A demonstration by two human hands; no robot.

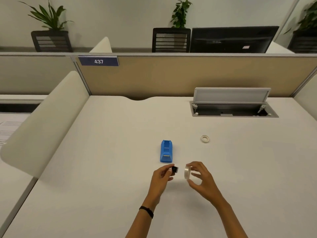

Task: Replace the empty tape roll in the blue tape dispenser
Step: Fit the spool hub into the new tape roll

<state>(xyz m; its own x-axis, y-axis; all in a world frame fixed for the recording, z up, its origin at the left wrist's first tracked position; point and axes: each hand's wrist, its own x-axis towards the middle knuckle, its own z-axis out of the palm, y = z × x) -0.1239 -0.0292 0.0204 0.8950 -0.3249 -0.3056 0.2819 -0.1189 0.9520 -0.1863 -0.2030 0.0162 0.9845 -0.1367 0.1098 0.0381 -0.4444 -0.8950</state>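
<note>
So the blue tape dispenser is sat on the white bench right around the middle of the frame, with its cradle empty and open on top. Nothing is touching it.

Just below it, two things are being held up above the bench. A small black spindle is pinched in the left hand, with the fingers clamped on it from the side. A clear tape roll is gripped by the right hand, held on edge with its open face turned toward the spindle; those fingers are wrapped around its rim, thumb below. The spindle and the roll are near each other but a small gap can be seen between them, so not touching yet.

A black band is worn on the left wrist.

Off to the right of the dispenser, a bit higher in the frame and well apart from it, a thin whitish empty tape core is lying flat on the bench.

Further up on the right, a cable hatch in the bench is propped open. A blue tag reading 437 is stuck on the partition at upper left, and a dark monitor can be seen behind it at upper right.
</note>
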